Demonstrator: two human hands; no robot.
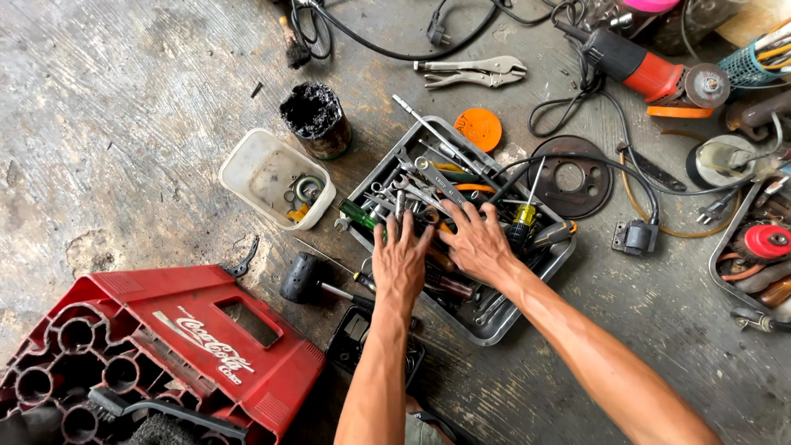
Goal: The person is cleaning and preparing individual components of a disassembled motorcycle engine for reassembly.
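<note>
Both my hands reach into a grey metal tool tray on the concrete floor. My left hand lies flat with fingers spread over the wrenches and a green-handled screwdriver. Beside it my right hand rests palm down on the pile, fingers apart, next to a yellow-and-black screwdriver. Neither hand is closed around a tool. What lies under the palms is hidden.
A red plastic crate lies at the lower left. A white tub, a black greasy can, a rubber mallet, locking pliers, an orange disc, an angle grinder and cables surround the tray.
</note>
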